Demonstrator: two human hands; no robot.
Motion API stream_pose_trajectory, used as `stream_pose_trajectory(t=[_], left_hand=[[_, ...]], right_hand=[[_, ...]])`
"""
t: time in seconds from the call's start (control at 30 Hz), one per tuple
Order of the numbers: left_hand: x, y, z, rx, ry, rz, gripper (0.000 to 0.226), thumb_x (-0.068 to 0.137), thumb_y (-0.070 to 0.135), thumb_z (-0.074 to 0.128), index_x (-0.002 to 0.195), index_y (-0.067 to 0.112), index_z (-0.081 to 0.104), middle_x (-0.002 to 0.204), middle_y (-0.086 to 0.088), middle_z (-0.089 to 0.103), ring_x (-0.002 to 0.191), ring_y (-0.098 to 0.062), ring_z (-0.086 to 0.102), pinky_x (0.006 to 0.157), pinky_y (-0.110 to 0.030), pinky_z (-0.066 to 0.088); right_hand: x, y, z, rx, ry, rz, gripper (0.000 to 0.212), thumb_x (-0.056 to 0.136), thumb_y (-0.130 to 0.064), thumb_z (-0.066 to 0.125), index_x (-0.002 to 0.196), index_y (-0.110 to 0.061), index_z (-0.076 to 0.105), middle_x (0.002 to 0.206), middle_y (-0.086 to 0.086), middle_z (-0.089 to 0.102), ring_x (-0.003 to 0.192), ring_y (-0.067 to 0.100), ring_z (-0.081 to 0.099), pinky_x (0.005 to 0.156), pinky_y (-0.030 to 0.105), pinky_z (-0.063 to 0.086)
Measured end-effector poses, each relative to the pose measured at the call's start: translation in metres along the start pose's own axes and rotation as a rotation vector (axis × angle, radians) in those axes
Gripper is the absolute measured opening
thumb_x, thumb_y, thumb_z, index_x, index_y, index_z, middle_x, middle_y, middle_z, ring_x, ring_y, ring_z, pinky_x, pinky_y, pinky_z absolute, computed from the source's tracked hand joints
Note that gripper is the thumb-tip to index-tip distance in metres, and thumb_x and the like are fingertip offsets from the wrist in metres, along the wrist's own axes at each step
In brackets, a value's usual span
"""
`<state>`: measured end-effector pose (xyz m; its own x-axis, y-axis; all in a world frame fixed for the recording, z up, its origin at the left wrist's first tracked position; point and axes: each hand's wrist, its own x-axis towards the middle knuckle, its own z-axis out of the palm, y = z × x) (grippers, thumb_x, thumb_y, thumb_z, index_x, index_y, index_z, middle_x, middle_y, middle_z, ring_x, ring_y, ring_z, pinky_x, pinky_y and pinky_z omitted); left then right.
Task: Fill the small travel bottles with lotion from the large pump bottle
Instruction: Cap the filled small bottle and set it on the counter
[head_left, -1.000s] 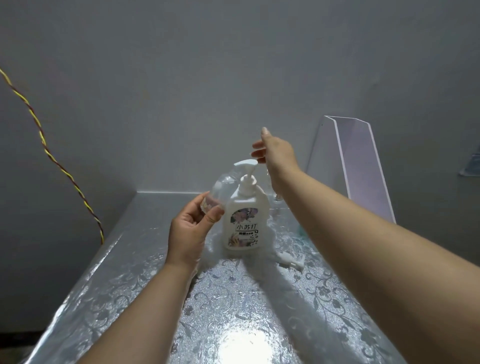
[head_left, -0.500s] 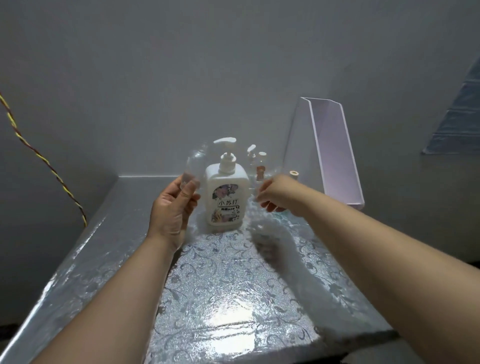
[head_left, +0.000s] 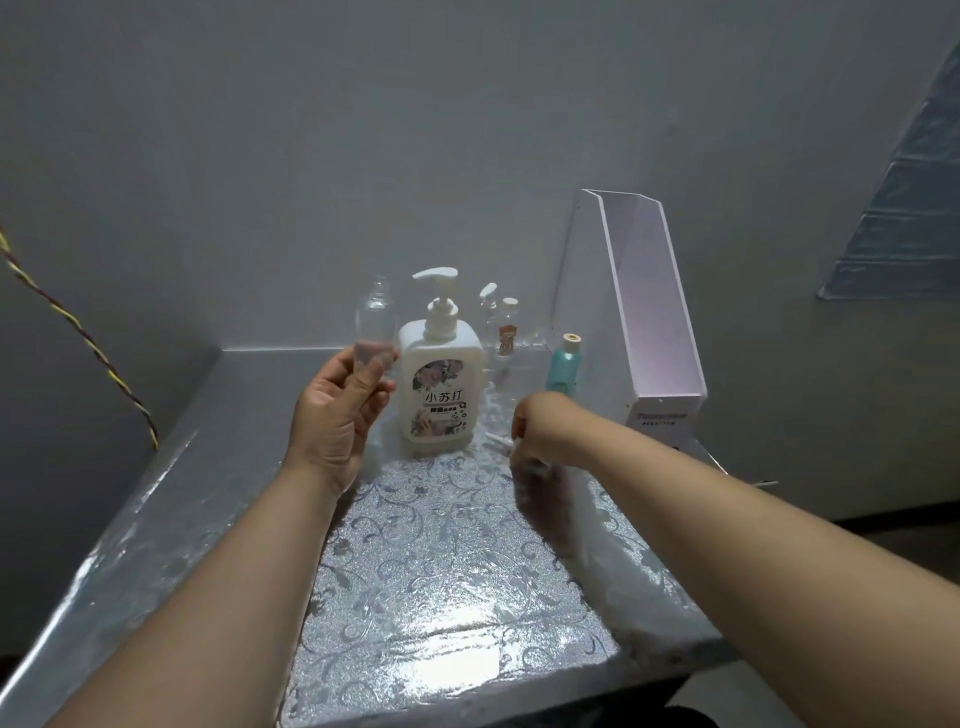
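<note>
Pre-fill step; my left hand (head_left: 337, 410) grips the clear travel bottle (head_left: 375, 322) by its base, upright, just left of the pump bottle (head_left: 440, 374) on the table (head_left: 441, 571); right hand (head_left: 540, 431) low beside it, fingers curled under, grasp indeterminate; next, I judge: neck under spout, press pump.

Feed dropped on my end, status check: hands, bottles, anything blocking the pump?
Left hand holds clear bottle upright beside pump bottle. Right hand low over table, grip unclear. Nothing over pump head.
</note>
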<state>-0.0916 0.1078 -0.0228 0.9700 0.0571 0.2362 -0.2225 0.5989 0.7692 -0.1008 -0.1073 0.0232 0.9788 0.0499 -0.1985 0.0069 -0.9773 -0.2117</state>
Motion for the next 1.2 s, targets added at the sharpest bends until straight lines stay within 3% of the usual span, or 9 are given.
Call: stream_pose_trajectory(t=[0.1,0.23,0.4,0.5,0.63,0.77,0.9,1.03,1.2], left_hand=[[-0.001,0.001,0.002,0.001,0.005,-0.003,0.07,0.046,0.036,0.091,0.105,0.009,0.066,0.093,-0.002,0.074,0.067,-0.006,0.063,0.062,-0.014,0.054],[-0.001,0.002,0.003,0.003,0.029,-0.013,0.085,0.035,0.043,0.097,0.107,0.009,0.068,0.094,-0.003,0.073,0.066,-0.007,0.063,0.061,-0.016,0.054],[-0.003,0.006,0.006,-0.036,0.03,-0.009,0.083,0.028,0.043,0.099,0.1,0.011,0.071,0.089,-0.004,0.075,0.063,-0.009,0.064,0.059,-0.017,0.055],[-0.004,0.008,0.007,-0.044,0.019,-0.002,0.082,0.029,0.045,0.098,0.099,0.01,0.071,0.089,-0.005,0.075,0.063,-0.01,0.065,0.058,-0.017,0.055],[-0.004,0.009,0.008,-0.027,0.023,0.01,0.078,0.032,0.05,0.096,0.095,0.013,0.074,0.088,-0.003,0.075,0.065,-0.01,0.064,0.059,-0.017,0.053],[-0.003,0.009,0.009,-0.009,0.022,0.009,0.082,0.032,0.054,0.095,0.099,0.011,0.072,0.088,-0.001,0.073,0.065,-0.009,0.063,0.06,-0.016,0.052],[-0.001,0.009,0.008,-0.026,0.018,0.003,0.083,0.029,0.053,0.096,0.098,0.012,0.071,0.085,-0.001,0.072,0.063,-0.008,0.061,0.059,-0.015,0.051],[-0.001,0.008,0.008,-0.021,-0.014,-0.005,0.07,0.03,0.053,0.096,0.086,0.016,0.077,0.083,0.001,0.072,0.064,-0.008,0.061,0.06,-0.015,0.05],[-0.002,0.012,0.01,-0.011,-0.048,0.009,0.062,0.028,0.054,0.096,0.076,0.018,0.078,0.078,0.001,0.072,0.063,-0.007,0.062,0.059,-0.016,0.051]], right_hand=[[0.0,0.001,-0.002,-0.013,0.001,-0.028,0.035,0.077,-0.015,0.072,0.11,-0.006,0.067,0.107,0.01,0.069,0.086,0.021,0.06,0.083,0.032,0.053],[-0.013,-0.01,-0.032,0.113,0.009,-0.222,0.018,0.076,-0.017,0.077,0.09,-0.016,0.066,0.081,-0.003,0.064,0.074,0.015,0.06,0.068,0.026,0.049],[-0.037,-0.051,-0.102,0.295,0.171,-0.449,0.02,0.077,-0.012,0.076,0.094,-0.017,0.068,0.086,-0.002,0.066,0.076,0.01,0.057,0.073,0.021,0.047],[-0.036,-0.077,-0.134,0.073,0.479,-0.525,0.02,0.08,-0.016,0.068,0.099,-0.022,0.068,0.081,-0.013,0.06,0.085,0.01,0.055,0.078,0.024,0.037],[-0.021,-0.103,-0.148,-0.322,0.734,-0.615,0.022,0.08,-0.017,0.061,0.098,-0.027,0.066,0.096,-0.007,0.067,0.111,0.013,0.05,0.092,0.034,0.022],[-0.012,-0.114,-0.148,-0.508,0.781,-0.697,0.022,0.081,-0.013,0.054,0.097,-0.025,0.065,0.098,-0.007,0.066,0.118,0.012,0.046,0.1,0.036,0.008],[-0.006,-0.119,-0.143,-0.642,0.788,-0.755,0.026,0.077,-0.005,0.054,0.089,-0.025,0.064,0.088,-0.01,0.066,0.115,0.011,0.05,0.108,0.046,0.011],[-0.007,-0.123,-0.141,-0.712,0.796,-0.799,0.025,0.076,-0.006,0.058,0.086,-0.027,0.065,0.082,-0.012,0.061,0.115,0.011,0.049,0.104,0.045,0.009],[-0.01,-0.132,-0.135,-0.815,0.739,-0.893,0.026,0.08,-0.011,0.062,0.093,-0.033,0.068,0.106,-0.014,0.057,0.123,0.017,0.04,0.103,0.046,0.015]])
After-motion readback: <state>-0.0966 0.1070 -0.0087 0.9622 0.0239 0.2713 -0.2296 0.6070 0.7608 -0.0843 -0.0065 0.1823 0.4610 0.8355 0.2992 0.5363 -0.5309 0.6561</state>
